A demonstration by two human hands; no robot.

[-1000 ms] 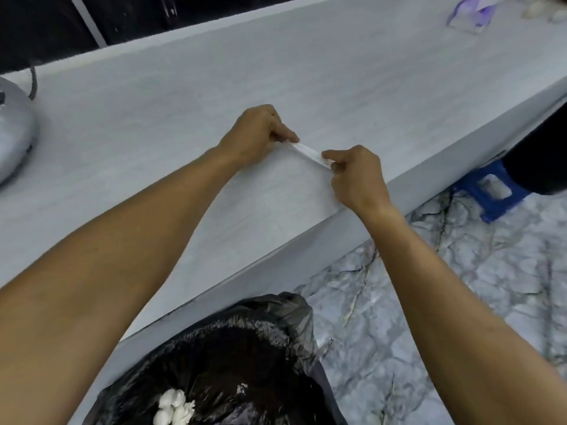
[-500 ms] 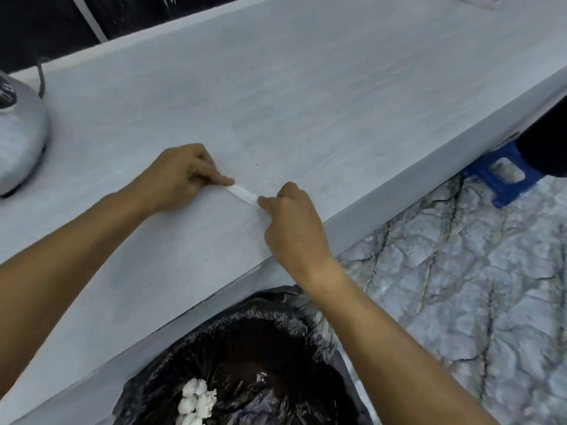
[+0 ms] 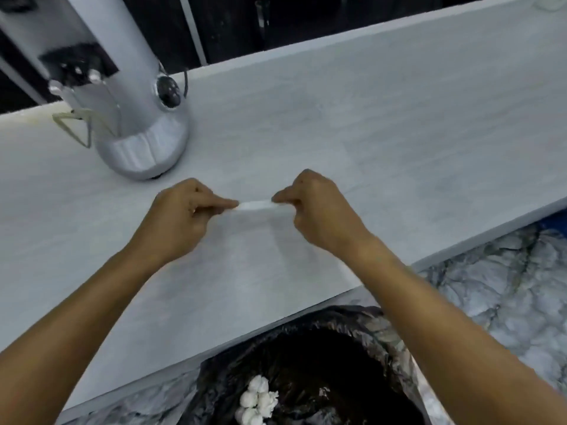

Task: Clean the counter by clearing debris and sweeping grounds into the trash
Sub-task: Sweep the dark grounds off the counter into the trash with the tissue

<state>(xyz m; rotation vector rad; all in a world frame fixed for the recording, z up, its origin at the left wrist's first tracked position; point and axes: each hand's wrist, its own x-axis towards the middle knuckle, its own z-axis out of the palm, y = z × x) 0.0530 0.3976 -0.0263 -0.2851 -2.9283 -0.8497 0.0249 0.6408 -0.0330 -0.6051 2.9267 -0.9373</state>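
A thin white sheet of paper point(image 3: 254, 240) lies on the pale grey counter point(image 3: 399, 133), blending with it. My left hand point(image 3: 181, 216) pinches one end of its raised far edge and my right hand point(image 3: 319, 210) pinches the other end. The edge is stretched taut between the two hands. Below the counter's front edge stands a trash bin lined with a black bag point(image 3: 306, 372). A crumpled white tissue point(image 3: 256, 400) lies inside the bin. No grounds show clearly on the counter.
A silver machine point(image 3: 132, 118) on a round base stands on the counter at the left, just behind my left hand. A marbled floor point(image 3: 497, 286) lies to the right below the counter. Dark panels run behind the counter.
Both hands have drawn the paper along the counter toward the silver machine, and the bin now sits directly below them. The grip on the paper's edge is unchanged.
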